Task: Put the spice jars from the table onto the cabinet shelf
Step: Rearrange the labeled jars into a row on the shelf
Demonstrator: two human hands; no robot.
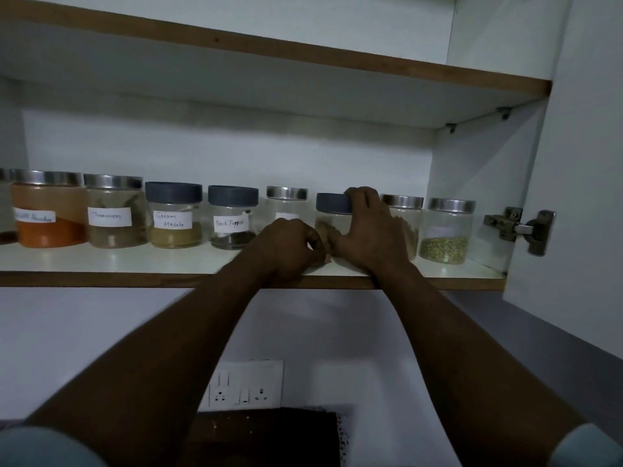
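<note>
Head view: my right hand (pixel 367 230) grips the blue-lidded jar (pixel 332 203) on the cabinet shelf (pixel 135 261), mid-row; my left hand (pixel 286 247) curls at its base, hold unclear. I should seat it level and release gently, sparing the neighbouring jars (pixel 403 201).

The cabinet shelf (pixel 135 261) carries one upright row of clear glass spice jars. From the shelf's left end:

- An orange-powder jar (pixel 49 214) and a brown-spice jar (pixel 116 217), both steel-lidded.
- The Garam Masala jar (pixel 173 217) and the Black Pepper jar (pixel 232 220), both grey-lidded.
- A small steel-lidded jar (pixel 286 202).
- A grey-lidded jar (pixel 332 205), gripped by the right hand (pixel 367 227).
- A partly hidden steel-lidded jar (pixel 404 207).
- A green-seed jar (pixel 446 230), steel-lidded.
</note>
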